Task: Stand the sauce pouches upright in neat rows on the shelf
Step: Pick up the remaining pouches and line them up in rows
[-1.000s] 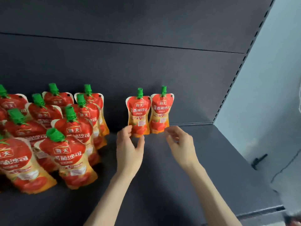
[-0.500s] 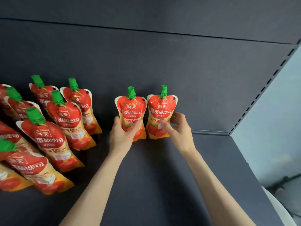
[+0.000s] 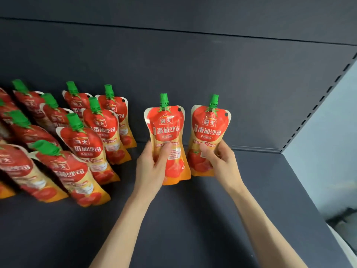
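Both hands now grip a pouch each

Head view: a second ago the hands hovered loose just short of the pair by the back wall; now the left hand (image 3: 154,167) clasps the left pouch (image 3: 168,140) and the right hand (image 3: 220,161) clasps the right pouch (image 3: 209,136), both upright with green caps up. They sit right of the standing rows (image 3: 85,144) on the shelf (image 3: 193,219), apart from them, so they likely get shifted next into line.

Dim, even light on the dark shelf (image 3: 193,219); brighter pale wall (image 3: 328,151) at three o'clock. Pouches (image 3: 83,151) at nine o'clock smear with motion blur and lean from wide-angle distortion; centre stays sharp, faint glare on foil
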`<state>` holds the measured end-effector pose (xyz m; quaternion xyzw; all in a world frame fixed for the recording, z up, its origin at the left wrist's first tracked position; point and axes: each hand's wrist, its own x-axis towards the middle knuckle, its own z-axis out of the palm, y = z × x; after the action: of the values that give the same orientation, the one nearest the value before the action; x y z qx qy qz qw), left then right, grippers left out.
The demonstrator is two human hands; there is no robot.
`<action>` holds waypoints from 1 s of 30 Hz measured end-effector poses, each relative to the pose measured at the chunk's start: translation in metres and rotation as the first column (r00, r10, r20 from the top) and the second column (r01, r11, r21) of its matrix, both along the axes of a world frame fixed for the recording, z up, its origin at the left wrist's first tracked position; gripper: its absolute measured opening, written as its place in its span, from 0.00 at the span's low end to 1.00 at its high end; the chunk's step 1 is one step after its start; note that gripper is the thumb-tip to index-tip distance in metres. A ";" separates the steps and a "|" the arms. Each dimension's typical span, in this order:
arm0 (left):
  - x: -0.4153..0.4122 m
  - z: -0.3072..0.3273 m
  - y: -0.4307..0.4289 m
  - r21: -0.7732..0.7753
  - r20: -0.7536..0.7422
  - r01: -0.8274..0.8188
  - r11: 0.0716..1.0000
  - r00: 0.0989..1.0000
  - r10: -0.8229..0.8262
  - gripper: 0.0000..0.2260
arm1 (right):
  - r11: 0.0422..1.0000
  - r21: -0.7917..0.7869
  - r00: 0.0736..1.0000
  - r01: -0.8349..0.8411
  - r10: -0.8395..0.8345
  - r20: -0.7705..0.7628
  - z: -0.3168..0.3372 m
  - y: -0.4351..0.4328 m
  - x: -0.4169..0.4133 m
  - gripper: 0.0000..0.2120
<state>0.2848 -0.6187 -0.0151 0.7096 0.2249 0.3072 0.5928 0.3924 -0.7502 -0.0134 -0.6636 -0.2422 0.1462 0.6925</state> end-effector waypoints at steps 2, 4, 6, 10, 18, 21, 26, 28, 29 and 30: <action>-0.016 0.005 -0.007 0.021 0.009 0.031 0.999 0.999 -0.031 0.15 | 0.998 0.044 0.999 0.033 -0.031 -0.039 0.005 -0.008 -0.023 0.09; -0.035 0.007 -0.013 0.044 0.024 0.060 0.997 0.998 -0.061 0.13 | 0.994 0.065 0.996 0.084 -0.082 -0.045 0.008 -0.013 -0.050 0.11; -0.057 0.008 -0.016 0.072 0.029 0.081 0.994 0.996 -0.083 0.11 | 0.987 0.095 0.991 0.128 -0.125 -0.035 0.010 -0.016 -0.079 0.13; -0.105 0.003 -0.011 0.120 0.017 0.153 0.981 0.988 -0.156 0.08 | 0.972 0.135 0.981 0.193 -0.191 -0.028 0.007 -0.010 -0.139 0.13; -0.248 -0.022 0.050 0.098 0.015 0.256 0.962 0.966 -0.258 0.11 | 0.946 0.158 0.959 0.283 -0.276 -0.070 -0.015 0.045 -0.289 0.13; -0.289 -0.019 0.070 0.050 0.010 0.239 0.970 0.971 -0.240 0.12 | 0.956 0.147 0.966 0.255 -0.245 -0.078 -0.013 0.066 -0.328 0.14; -0.325 -0.017 0.099 0.021 0.045 0.180 0.983 0.983 -0.180 0.13 | 0.973 0.125 0.981 0.193 -0.188 -0.057 -0.010 0.097 -0.360 0.13; -0.331 -0.017 0.109 0.005 0.054 0.160 0.987 0.986 -0.160 0.14 | 0.978 0.118 0.985 0.172 -0.167 -0.052 -0.007 0.106 -0.365 0.14; -0.332 -0.017 0.114 0.010 0.056 0.152 0.988 0.987 -0.152 0.15 | 0.979 0.116 0.986 0.165 -0.161 -0.047 -0.006 0.110 -0.366 0.14; -0.332 -0.017 0.118 0.016 0.058 0.146 0.989 0.987 -0.147 0.16 | 0.981 0.112 0.987 0.160 -0.157 -0.040 -0.005 0.114 -0.366 0.14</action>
<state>-0.0476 -0.5004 -0.0317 0.7184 0.1526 0.2850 0.6159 0.0266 -0.6367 -0.0183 -0.6374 -0.1859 0.0866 0.7427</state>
